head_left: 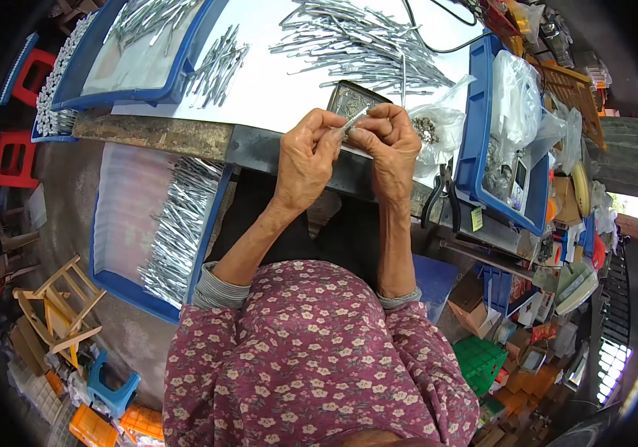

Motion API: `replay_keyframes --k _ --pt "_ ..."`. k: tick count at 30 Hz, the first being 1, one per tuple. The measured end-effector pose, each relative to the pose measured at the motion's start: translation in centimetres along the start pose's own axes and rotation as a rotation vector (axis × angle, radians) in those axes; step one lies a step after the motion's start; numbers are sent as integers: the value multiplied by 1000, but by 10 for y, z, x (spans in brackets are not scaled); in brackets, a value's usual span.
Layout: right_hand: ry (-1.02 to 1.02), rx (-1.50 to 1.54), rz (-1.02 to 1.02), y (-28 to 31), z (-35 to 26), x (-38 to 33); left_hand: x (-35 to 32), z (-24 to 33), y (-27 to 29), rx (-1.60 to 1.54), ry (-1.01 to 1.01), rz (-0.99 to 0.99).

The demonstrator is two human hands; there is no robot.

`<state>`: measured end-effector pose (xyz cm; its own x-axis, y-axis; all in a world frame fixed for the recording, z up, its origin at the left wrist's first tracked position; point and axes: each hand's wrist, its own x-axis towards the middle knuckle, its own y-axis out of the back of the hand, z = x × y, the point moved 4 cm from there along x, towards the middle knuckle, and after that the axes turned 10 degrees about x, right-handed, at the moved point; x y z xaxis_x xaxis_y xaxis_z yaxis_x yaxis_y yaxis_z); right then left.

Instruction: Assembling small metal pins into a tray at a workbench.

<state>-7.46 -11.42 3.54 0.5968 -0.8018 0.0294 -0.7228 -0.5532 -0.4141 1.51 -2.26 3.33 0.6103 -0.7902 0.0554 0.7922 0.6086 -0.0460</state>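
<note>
My left hand (305,153) and my right hand (390,145) meet over the table's front edge. Together they pinch one thin silver metal piece (355,119) between their fingertips. Just behind the hands lies a small dark metal tin (349,97). A large heap of the same silver metal pieces (356,41) is spread on the white tabletop (274,82) beyond. A clear bag of small metal parts (432,128) rests right beside my right hand.
Blue tray (122,231) at lower left holds a row of silver pieces (177,231). Another blue tray (140,52) sits at the back left. Blue bin (483,127) with plastic bags stands right. Black-handled pliers (442,197) lie near it. Stools, boxes and clutter surround.
</note>
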Motion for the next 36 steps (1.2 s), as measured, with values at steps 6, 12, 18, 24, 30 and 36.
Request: replay_keyframes --k 6,12,18,24,30,36 --pt "-4 -36 11 0 1 -1 -2 -2 -4 -18 3 48" --pt "19 -104 55 -6 0 -5 -4 -5 -5 81 -63 99" --pt "27 -75 93 -7 2 -10 -8 0 -6 255 -220 178" --pt "67 -90 130 -10 4 -13 -6 2 -7 331 -263 198" --pt "85 -167 125 -12 8 -14 -6 -3 -8 320 -233 215" --pt "117 -149 135 -14 12 -14 -6 -7 -8 263 -150 173"
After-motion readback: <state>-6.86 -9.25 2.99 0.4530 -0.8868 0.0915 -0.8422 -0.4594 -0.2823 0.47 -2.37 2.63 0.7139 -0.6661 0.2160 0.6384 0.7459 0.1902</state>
